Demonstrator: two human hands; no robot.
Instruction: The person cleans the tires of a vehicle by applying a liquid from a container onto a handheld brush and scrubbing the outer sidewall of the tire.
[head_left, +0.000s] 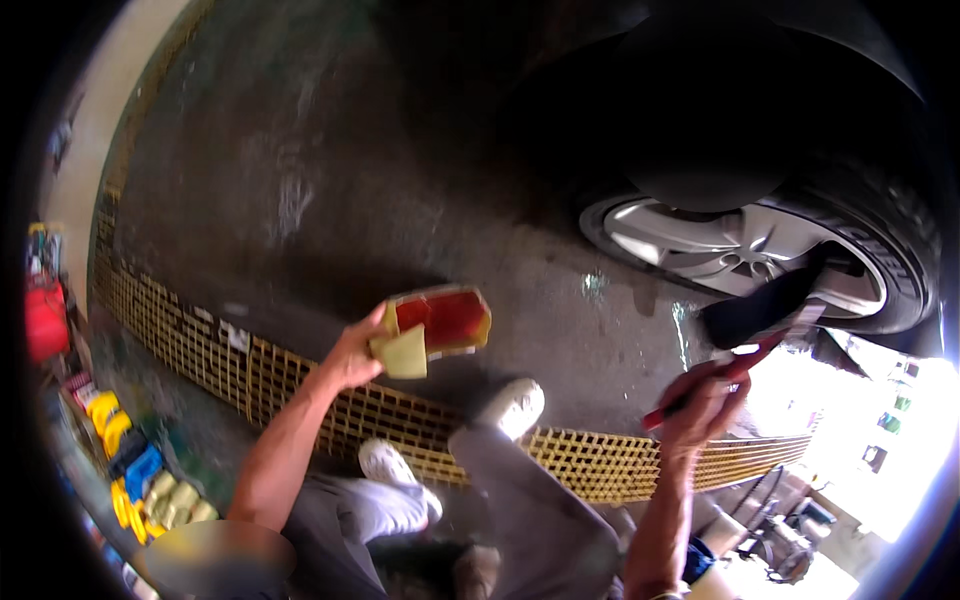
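Note:
My left hand grips a shallow, yellowish container with a red inside, held above the floor. A pale yellow piece stands at its near side; I cannot tell whether it is part of the container. In my right hand is the red handle of a brush with a broad dark head. The brush head overlaps the lower part of a silver alloy wheel; whether it touches the rim is not clear. Around the rim runs a black tyre with raised writing.
A yellow floor grating crosses under my feet, with a white shoe at its edge. Yellow, blue and black containers line the left side, near a red object. Equipment stands at lower right beside bright glare.

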